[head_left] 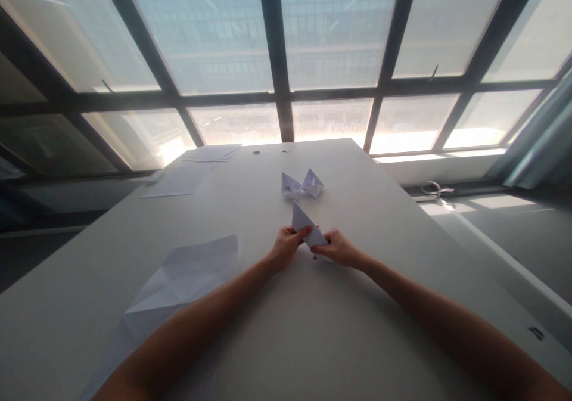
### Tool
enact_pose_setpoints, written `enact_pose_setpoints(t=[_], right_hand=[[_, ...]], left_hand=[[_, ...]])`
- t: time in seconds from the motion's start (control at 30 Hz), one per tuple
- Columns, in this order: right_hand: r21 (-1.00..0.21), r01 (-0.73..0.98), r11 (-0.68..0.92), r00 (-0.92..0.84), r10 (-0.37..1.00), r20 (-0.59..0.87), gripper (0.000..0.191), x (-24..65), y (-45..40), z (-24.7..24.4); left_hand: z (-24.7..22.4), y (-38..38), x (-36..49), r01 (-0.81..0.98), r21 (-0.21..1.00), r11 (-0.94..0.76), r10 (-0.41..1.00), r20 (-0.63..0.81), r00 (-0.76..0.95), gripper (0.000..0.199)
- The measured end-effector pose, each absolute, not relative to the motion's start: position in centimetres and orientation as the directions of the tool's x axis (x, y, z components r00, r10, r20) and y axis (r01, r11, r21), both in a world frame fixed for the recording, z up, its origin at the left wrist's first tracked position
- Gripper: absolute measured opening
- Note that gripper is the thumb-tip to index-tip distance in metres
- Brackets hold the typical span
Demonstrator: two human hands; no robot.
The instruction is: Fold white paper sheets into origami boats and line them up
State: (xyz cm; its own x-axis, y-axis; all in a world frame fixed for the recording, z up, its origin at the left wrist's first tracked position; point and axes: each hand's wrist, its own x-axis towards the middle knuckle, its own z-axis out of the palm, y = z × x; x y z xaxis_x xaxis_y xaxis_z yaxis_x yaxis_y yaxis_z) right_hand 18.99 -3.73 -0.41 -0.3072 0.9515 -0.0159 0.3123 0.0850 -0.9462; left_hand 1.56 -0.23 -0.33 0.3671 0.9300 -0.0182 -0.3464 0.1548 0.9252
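Observation:
Both of my hands hold a folded white paper triangle (304,223) just above the white table (366,305). My left hand (288,245) pinches its left side. My right hand (336,248) grips its lower right corner. The triangle's tip points up and away from me. Just beyond it, two finished folded paper shapes (302,185) rest side by side on the table.
A creased, unfolded white sheet (187,279) lies at the near left. More flat sheets (183,177) lie at the far left corner. Two small round holes (256,152) sit near the far edge. A large window wall stands behind the table.

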Motion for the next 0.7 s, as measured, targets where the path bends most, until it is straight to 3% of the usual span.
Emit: enact_pose_setpoints(t=[0.27, 0.4, 0.5, 0.7], right_hand=[[-0.944, 0.328, 0.025, -0.268, 0.961, -0.067, 0.02, 18.8, -3.6, -0.4], [-0.971, 0.229, 0.064, -0.263, 0.965, 0.002, 0.026, 19.0, -3.5, -0.6], [-0.983, 0.175, 0.062, -0.272, 0.962, 0.012, 0.031, 19.2, -3.4, -0.5], [-0.973, 0.23, 0.019, -0.352, 0.934, -0.065, 0.029, 19.6, -3.2, -0.2]], left_hand=[[-0.1, 0.6, 1.1, -0.401, 0.908, 0.118, 0.969, -0.016, 0.248, 0.036], [0.7, -0.3, 1.1, -0.211, 0.97, 0.124, 0.851, 0.005, 0.525, 0.033], [1.0, -0.9, 1.2, -0.16, 0.982, 0.103, 0.794, 0.015, 0.607, 0.033], [0.1, 0.1, 1.0, -0.354, 0.919, 0.175, 0.927, -0.033, 0.373, 0.037]])
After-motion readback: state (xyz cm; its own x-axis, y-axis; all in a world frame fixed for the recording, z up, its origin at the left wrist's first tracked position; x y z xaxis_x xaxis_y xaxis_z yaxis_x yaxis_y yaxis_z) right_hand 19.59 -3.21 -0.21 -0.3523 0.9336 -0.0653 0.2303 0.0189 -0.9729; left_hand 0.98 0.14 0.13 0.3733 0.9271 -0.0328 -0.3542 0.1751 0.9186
